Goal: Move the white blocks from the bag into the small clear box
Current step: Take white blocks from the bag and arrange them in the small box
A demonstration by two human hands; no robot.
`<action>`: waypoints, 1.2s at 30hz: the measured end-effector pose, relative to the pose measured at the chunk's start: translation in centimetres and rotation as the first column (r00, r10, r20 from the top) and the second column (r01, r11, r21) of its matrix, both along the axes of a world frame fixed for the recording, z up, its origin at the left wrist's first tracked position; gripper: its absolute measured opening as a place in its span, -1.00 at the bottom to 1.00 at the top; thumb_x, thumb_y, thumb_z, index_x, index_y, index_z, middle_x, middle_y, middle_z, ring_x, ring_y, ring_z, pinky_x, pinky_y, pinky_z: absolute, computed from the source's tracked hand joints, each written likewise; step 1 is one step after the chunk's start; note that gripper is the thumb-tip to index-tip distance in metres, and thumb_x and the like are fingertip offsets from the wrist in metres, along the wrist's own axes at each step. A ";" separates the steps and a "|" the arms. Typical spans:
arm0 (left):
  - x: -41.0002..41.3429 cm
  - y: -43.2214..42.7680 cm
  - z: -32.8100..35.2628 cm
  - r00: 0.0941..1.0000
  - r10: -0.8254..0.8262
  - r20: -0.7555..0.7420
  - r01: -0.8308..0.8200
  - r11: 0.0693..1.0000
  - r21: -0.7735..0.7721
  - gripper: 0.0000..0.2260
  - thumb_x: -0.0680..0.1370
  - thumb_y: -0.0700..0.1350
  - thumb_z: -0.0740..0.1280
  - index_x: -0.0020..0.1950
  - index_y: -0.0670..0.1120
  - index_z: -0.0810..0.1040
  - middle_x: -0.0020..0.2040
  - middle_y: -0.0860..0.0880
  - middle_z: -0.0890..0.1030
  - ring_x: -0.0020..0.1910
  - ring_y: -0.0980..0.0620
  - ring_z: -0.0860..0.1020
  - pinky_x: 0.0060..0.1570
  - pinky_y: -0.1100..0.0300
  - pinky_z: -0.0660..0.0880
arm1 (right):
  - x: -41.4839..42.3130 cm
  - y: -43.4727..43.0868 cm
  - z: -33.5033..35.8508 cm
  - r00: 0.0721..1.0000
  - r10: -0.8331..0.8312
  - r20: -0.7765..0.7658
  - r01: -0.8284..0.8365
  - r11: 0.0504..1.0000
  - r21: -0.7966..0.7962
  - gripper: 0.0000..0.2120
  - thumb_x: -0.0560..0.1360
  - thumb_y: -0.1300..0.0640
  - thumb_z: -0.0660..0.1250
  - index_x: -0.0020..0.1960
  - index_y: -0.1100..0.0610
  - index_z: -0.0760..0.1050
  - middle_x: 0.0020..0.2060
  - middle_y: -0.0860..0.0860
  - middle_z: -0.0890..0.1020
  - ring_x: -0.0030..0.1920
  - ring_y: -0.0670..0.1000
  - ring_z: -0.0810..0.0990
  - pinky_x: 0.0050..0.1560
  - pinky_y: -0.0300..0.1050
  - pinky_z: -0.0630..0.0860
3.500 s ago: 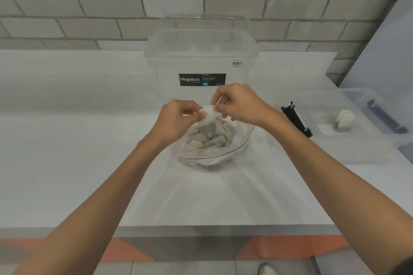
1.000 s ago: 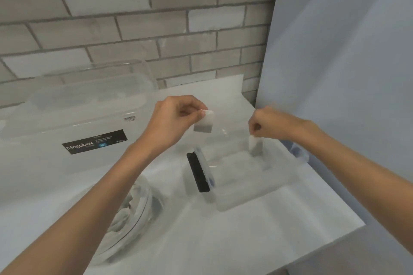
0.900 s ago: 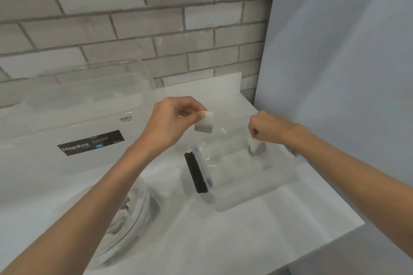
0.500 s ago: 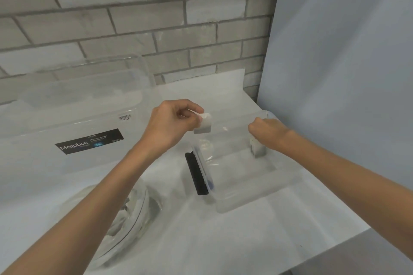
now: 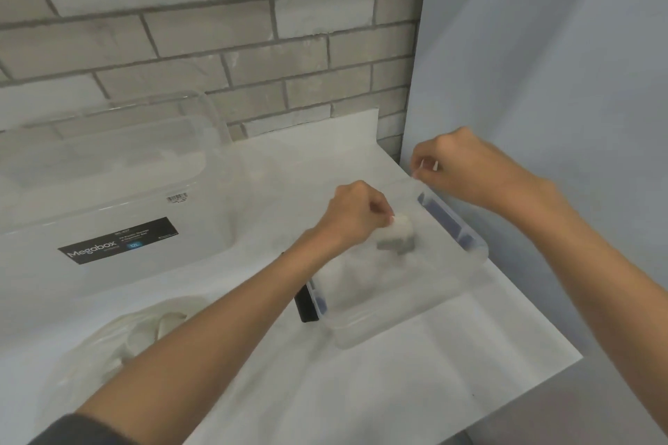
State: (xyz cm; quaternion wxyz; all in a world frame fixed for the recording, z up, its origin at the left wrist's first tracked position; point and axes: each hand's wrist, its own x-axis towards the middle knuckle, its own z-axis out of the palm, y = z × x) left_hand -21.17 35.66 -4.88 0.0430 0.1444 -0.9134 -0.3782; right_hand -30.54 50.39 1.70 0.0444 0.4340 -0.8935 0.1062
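At about 3 o'clock on the white surface (image 5: 397, 390) stands the small clear plastic box (image 5: 405, 321), open at the top. The left hand (image 5: 356, 215) reaches down into it and pinches a small white block (image 5: 402, 227) between thumb and fingertips. The block hangs low inside the box, toward its 12 o'clock end, and is not yet let go.

Just under it a blurred grey-white shape (image 5: 395, 246) lies on the box floor. It is probably one or more blocks already set down, but it is too smeared to count. The right hand (image 5: 466, 170) hovers over the box's far rim at 1 o'clock, fingers curled in tight, with no block visible in it.

At 7 o'clock the crumpled clear plastic bag (image 5: 90, 354) lies on the surface, partly behind the left forearm. Pale blocks (image 5: 144, 332) show through it, too blurred to count. A large clear storage tub with a black label (image 5: 119, 240) stands at 10 o'clock.

By this showing the job is in its early part. Very little sits in the box, one block is about to go down, and more blocks wait in the bag, so many more trips look likely.
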 end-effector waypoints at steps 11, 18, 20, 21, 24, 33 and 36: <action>-5.2 1.9 -6.3 0.994 0.053 0.095 -0.042 0.992 -0.122 -0.92 0.51 -0.32 0.33 -0.08 -0.23 0.63 -0.02 -0.24 0.63 -0.17 -0.18 0.64 -0.05 0.03 0.61 | 0.3 3.6 -1.6 0.998 -0.028 0.060 0.033 0.995 -0.095 -0.85 0.53 0.19 0.25 -0.07 0.07 0.61 -0.19 0.03 0.64 -0.12 0.10 0.57 -0.11 0.05 0.57; -5.9 2.3 -7.0 0.997 0.036 0.072 -0.020 0.975 -0.223 -0.90 0.52 -0.32 0.29 -0.09 -0.25 0.60 -0.09 -0.23 0.62 -0.16 -0.21 0.63 -0.06 -0.02 0.59 | 0.1 4.4 -2.3 0.995 -0.050 0.090 0.057 0.995 -0.087 -0.83 0.53 0.20 0.23 -0.06 0.10 0.61 -0.18 0.07 0.64 -0.13 0.15 0.57 -0.14 0.07 0.56; -6.0 2.5 -7.3 0.997 0.037 0.066 -0.019 0.967 -0.252 -0.90 0.54 -0.29 0.27 -0.05 -0.26 0.59 -0.08 -0.24 0.61 -0.14 -0.21 0.62 -0.05 -0.03 0.58 | 0.2 4.5 -2.4 0.995 -0.051 0.091 0.058 0.995 -0.082 -0.83 0.54 0.20 0.23 -0.05 0.11 0.61 -0.17 0.07 0.64 -0.13 0.15 0.57 -0.14 0.07 0.56; -6.0 2.6 -7.3 0.997 0.043 0.067 -0.023 0.964 -0.264 -0.89 0.55 -0.28 0.26 -0.03 -0.26 0.58 -0.06 -0.24 0.60 -0.12 -0.21 0.61 -0.04 -0.03 0.58 | 0.2 4.5 -2.5 0.994 -0.054 0.093 0.062 0.995 -0.076 -0.83 0.54 0.20 0.22 -0.05 0.11 0.61 -0.17 0.07 0.64 -0.12 0.14 0.57 -0.15 0.06 0.56; -5.9 2.8 -7.1 0.995 0.050 0.089 -0.021 0.954 -0.299 -0.88 0.57 -0.26 0.25 0.02 -0.26 0.55 0.01 -0.24 0.58 -0.06 -0.22 0.58 -0.05 0.01 0.55 | 0.3 4.5 -2.5 0.993 -0.071 0.097 0.076 0.996 -0.054 -0.82 0.53 0.22 0.22 -0.06 0.10 0.60 -0.18 0.06 0.63 -0.12 0.14 0.57 -0.17 0.05 0.56; -4.0 1.7 -4.0 0.991 0.044 0.126 -0.009 0.963 -0.270 -0.70 0.52 0.03 0.39 0.08 -0.18 0.50 0.11 -0.19 0.52 0.03 -0.21 0.56 0.01 0.03 0.50 | 1.0 4.0 -2.0 0.994 -0.064 0.084 0.067 0.997 -0.040 -0.83 0.55 0.22 0.24 -0.04 0.09 0.61 -0.18 0.05 0.63 -0.11 0.09 0.57 -0.15 0.02 0.57; -1.7 0.1 -1.1 0.998 0.065 0.018 -0.059 0.972 -0.227 -0.79 0.50 0.10 0.38 -0.07 -0.03 0.55 -0.05 -0.11 0.62 -0.05 -0.12 0.60 -0.01 0.03 0.54 | 2.1 3.1 -1.6 0.996 -0.028 0.089 0.034 0.997 -0.063 -0.85 0.55 0.19 0.27 -0.02 0.09 0.63 -0.17 0.04 0.65 -0.11 0.08 0.59 -0.13 0.02 0.57</action>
